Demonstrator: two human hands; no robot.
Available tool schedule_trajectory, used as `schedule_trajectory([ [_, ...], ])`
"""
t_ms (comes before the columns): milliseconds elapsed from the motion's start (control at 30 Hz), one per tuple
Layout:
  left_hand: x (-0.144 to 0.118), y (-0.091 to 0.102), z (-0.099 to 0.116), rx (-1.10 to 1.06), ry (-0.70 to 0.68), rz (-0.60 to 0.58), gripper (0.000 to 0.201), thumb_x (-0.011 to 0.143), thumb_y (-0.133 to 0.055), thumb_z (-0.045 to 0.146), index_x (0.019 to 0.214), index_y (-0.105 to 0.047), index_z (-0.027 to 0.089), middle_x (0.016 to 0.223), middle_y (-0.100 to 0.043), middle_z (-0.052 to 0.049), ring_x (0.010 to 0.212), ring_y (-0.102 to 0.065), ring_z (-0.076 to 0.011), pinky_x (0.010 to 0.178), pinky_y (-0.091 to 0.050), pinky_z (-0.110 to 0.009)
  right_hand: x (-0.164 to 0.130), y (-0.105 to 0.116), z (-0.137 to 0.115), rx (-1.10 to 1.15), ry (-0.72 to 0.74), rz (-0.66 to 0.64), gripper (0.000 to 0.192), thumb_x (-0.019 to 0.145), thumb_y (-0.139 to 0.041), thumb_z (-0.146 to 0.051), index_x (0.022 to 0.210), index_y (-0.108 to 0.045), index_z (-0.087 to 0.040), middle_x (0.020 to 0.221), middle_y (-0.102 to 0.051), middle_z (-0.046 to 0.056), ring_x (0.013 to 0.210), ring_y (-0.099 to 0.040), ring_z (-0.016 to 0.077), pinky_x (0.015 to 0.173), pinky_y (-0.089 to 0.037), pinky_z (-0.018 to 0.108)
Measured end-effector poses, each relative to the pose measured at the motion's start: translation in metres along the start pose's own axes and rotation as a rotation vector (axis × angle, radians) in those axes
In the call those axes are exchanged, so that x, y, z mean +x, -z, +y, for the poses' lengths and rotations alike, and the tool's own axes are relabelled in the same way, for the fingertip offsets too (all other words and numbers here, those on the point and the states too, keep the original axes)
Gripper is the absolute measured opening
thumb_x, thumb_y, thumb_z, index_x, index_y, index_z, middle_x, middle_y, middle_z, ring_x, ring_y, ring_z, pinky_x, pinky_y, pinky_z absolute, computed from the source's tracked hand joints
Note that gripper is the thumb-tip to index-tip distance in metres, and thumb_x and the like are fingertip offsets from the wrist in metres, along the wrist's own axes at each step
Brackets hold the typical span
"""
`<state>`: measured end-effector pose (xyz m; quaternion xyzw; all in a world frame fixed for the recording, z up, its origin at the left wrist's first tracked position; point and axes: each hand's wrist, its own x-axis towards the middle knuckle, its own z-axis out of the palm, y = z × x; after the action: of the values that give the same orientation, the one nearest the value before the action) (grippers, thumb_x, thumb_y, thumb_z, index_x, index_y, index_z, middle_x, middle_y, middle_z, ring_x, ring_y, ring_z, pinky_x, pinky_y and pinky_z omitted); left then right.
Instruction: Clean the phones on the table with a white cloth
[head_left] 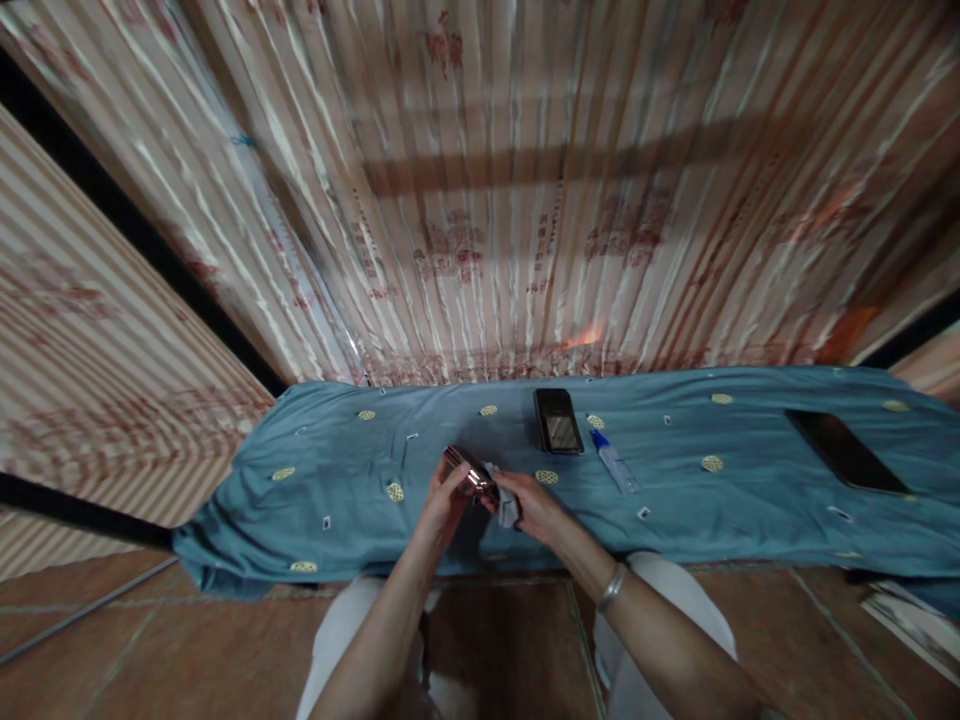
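Blue cloth (675, 500) with yellow dots, black phone (558, 420), striped curtain (525, 200)

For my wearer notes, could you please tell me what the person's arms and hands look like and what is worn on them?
Both forearms are bare, with no sleeves and no gloves in view. The right wrist carries a plain silver bangle. The left hand and the right hand show no rings that I can make out; the picture is too blurred to be sure. The left wrist carries nothing visible.
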<state>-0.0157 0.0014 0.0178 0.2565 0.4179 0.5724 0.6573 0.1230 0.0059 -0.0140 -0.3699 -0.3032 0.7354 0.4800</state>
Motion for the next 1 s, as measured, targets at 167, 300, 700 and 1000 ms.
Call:
schedule_trajectory([
  [167,0.009,0.009,-0.011,0.001,0.041,-0.050,0.043,0.058,-0.082,0.036,0.093,-0.063,0.018,0.080,-0.069,-0.001,0.069,-0.063,-0.0149,0.069,-0.047,-0.028,0.002,0.006,0.004,0.054,-0.092,0.023,0.029,0.066,-0.080,-0.041,0.072,-0.070,-0.015,0.062,-0.070,0.002,0.052,-0.065,0.0117,0.055,-0.053,0.022],
  [300,0.018,0.013,-0.016,-0.003,0.103,-0.062,0.038,0.062,-0.077,0.045,0.085,-0.063,0.017,0.075,-0.069,-0.002,0.069,-0.064,-0.0173,0.068,-0.047,-0.030,0.002,0.006,0.002,0.066,-0.091,0.044,0.030,0.064,-0.080,-0.041,0.073,-0.070,-0.015,0.063,-0.071,0.002,0.051,-0.063,0.0117,0.053,-0.052,0.021],
  [700,0.032,-0.004,-0.016,-0.089,0.190,-0.078,0.039,0.067,-0.071,0.051,0.086,-0.064,0.018,0.069,-0.066,-0.001,0.053,-0.054,-0.0124,0.055,-0.043,-0.027,0.007,0.009,-0.001,0.136,-0.151,0.114,0.029,0.068,-0.078,-0.040,0.078,-0.071,-0.015,0.064,-0.072,0.004,0.052,-0.065,0.0127,0.051,-0.053,0.021],
  [1000,0.041,0.003,-0.014,-0.180,0.210,0.006,0.047,0.066,-0.074,0.050,0.099,-0.064,0.018,0.080,-0.069,-0.003,0.058,-0.058,-0.0136,0.054,-0.044,-0.026,0.012,0.003,-0.001,0.216,-0.178,0.097,0.025,0.075,-0.062,-0.038,0.079,-0.070,-0.015,0.072,-0.075,0.007,0.057,-0.067,0.0162,0.057,-0.054,0.027],
])
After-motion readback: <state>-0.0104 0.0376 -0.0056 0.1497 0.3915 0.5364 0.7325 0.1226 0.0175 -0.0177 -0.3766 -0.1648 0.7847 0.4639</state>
